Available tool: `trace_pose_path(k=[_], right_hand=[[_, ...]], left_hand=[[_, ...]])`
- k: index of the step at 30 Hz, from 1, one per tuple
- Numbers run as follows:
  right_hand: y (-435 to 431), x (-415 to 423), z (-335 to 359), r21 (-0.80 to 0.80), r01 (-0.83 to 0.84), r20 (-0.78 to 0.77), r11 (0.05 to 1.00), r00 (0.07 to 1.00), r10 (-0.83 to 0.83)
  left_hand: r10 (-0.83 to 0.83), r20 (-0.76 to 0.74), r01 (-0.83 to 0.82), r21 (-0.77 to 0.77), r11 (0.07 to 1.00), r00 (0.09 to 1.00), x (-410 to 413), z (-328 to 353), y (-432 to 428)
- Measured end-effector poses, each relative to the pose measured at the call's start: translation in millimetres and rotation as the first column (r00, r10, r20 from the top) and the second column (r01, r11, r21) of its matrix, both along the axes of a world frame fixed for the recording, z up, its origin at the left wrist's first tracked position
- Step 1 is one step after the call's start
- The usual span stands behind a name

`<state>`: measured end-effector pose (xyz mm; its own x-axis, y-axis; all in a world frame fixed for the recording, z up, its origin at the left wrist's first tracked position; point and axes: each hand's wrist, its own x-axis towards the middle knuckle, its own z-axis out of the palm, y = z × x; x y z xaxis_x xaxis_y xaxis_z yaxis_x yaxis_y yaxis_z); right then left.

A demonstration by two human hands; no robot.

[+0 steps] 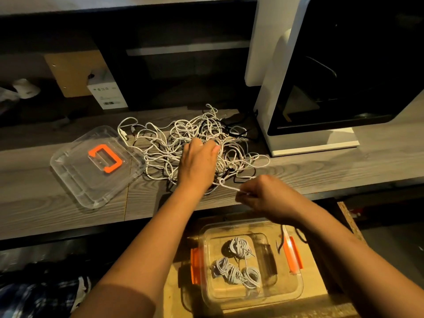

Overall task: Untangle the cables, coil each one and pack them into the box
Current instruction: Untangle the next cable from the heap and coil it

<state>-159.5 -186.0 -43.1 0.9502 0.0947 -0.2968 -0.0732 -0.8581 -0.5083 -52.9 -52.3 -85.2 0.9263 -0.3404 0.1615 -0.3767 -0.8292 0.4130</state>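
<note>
A big tangle of white cables (165,143) with a few black strands lies on the grey wooden desk (321,164). My left hand (198,164) rests on the middle of the tangle, its fingertips dug into the strands. My right hand (266,196) pinches one white cable end (229,186) at the tangle's near edge and holds it taut. Below the desk stands the clear box (206,292) with orange latches. Several coiled white cables (237,263) lie inside it.
The box's clear lid (75,177) with an orange handle lies on the desk, left of the tangle. A white machine with a dark window (321,88) stands at the right. A small white carton (107,92) sits at the back left. Fabric (39,294) lies at the lower left.
</note>
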Motion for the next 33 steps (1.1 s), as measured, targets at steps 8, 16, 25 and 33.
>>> trace_pose_path(k=[8,16,25,33], right_hand=[[-27,-2,9,0.213,0.215,0.302,0.953,0.913,-0.274],[-40,3,10,0.254,0.278,0.373,0.926,0.856,-0.359],[-23,2,-29,0.698,0.459,-0.044,0.55,0.794,-0.606],[23,-7,-26,0.476,0.156,-0.051,0.866,0.987,-0.15]], left_hand=[[-0.101,-0.215,0.095,-0.035,0.995,0.971,-12,-9,8],[-0.209,-0.444,0.3,0.145,0.943,0.871,-35,-2,2],[-0.662,-0.448,-0.235,-0.89,0.39,0.6,-51,35,-24],[-0.107,-0.336,-0.17,-0.696,0.697,0.936,-30,14,-38]])
